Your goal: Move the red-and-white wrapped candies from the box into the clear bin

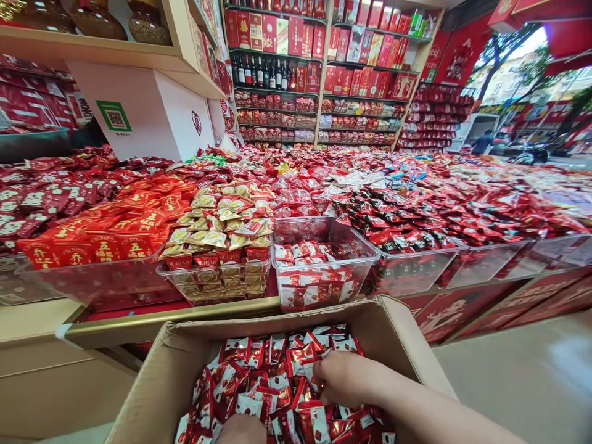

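An open cardboard box (407,345) stands before me, holding many small red-and-white wrapped candy packets (277,379). My right hand (345,377) reaches into it from the right, fingers curled around packets near the middle of the pile. Its fingertips are partly hidden. At the bottom edge only the back of my left hand (243,430) shows, among the packets; its fingers cannot be seen. Just beyond the box is a clear plastic bin (324,271), partly filled with similar red-and-white packets.
Left of that bin, another clear bin (217,287) is heaped with durian-labelled packets. Orange-red packets (115,240) fill the bin farther left. Dark-red packets (402,228) rise on the right. A gold-edged counter (185,316) runs behind the box, with stocked shelves (277,92) at the back.
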{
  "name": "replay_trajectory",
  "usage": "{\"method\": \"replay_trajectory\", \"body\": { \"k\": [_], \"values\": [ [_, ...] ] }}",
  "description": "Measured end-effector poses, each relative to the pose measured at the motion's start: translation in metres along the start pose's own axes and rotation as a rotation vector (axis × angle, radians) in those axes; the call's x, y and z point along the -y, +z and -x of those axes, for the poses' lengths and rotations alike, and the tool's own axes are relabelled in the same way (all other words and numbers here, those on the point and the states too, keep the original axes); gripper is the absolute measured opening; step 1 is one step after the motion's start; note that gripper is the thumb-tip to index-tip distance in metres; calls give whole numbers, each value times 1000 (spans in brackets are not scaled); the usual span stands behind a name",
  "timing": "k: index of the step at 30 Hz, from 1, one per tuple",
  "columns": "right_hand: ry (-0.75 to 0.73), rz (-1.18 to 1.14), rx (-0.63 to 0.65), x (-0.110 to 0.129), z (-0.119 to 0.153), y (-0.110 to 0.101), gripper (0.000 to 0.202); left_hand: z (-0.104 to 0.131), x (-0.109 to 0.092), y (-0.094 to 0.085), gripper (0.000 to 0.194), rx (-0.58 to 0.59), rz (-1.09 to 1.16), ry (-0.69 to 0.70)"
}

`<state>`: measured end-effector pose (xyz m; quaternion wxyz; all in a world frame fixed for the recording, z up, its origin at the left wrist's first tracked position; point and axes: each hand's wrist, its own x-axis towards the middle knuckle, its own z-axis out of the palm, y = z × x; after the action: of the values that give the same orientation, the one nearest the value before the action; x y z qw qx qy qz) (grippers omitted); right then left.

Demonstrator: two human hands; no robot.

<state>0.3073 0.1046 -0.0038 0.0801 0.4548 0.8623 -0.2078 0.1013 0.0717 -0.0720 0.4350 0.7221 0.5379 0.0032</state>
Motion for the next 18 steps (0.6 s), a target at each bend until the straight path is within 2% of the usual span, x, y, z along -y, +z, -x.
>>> {"method": "replay_trajectory", "body": {
  "k": [2,4,7,11,15,18],
  "values": [
    [-5,-84,-38,-1,0,0,9,5,-7,-21,10,-32,4,26],
    [-32,-260,-55,0,-2,-1,16,9,-17,-41,8,-73,54,67],
    [-100,-672,36,3,-6,-3,38,11,-34,-60,12,-133,228,135],
    [-118,-1075,106,10,-11,-6,31,12,-51,-66,18,-212,492,136],
    [-69,-1269,13,13,-10,-11,33,15,-56,-66,23,-286,692,113],
    [-11,-1327,-49,14,-9,-13,38,18,-58,-66,26,-305,848,116]
  ]
}}
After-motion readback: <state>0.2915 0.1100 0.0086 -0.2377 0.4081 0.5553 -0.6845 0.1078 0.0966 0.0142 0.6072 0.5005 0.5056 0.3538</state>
